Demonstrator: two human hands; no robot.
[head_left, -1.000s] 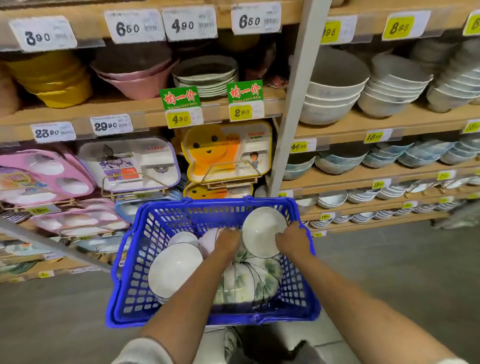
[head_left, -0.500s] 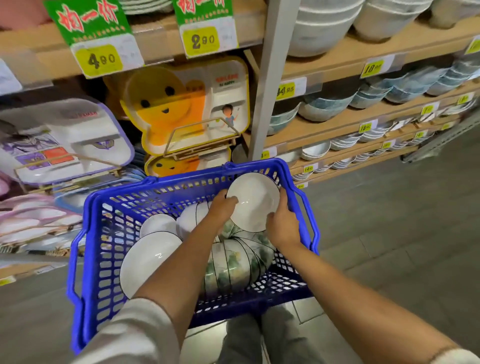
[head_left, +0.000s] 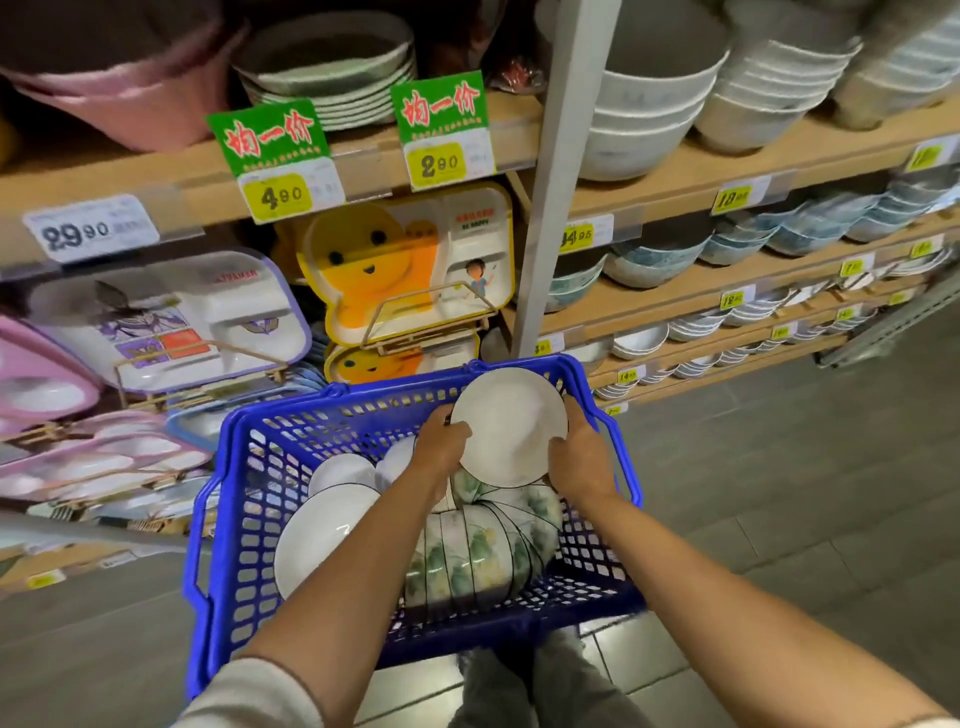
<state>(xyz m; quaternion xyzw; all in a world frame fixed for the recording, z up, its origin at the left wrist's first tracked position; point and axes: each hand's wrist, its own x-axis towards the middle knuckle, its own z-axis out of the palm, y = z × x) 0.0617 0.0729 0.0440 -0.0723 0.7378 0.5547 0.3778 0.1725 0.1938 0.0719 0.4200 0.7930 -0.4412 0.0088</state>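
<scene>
A blue plastic basket (head_left: 244, 525) sits in front of me, filled with white bowls. A row of green-leaf patterned bowls (head_left: 467, 551) lies on its side in the middle, its top bowl (head_left: 509, 423) showing a white inside near the basket's far rim. My left hand (head_left: 441, 447) grips that bowl's left edge and my right hand (head_left: 579, 457) grips its right edge. More white bowls (head_left: 322, 525) lie at the basket's left.
Wooden shop shelves (head_left: 649, 202) with price tags stand behind the basket, loaded with stacked bowls (head_left: 644, 104). Children's divided trays (head_left: 405, 265) hang at left. A grey upright post (head_left: 561, 171) splits the shelving. Grey floor (head_left: 779, 493) lies to the right. My legs show below the basket.
The view has come closer and tilted up toward the shelves. Both hands keep hold of the top bowl, which now sits higher by the basket's far rim.
</scene>
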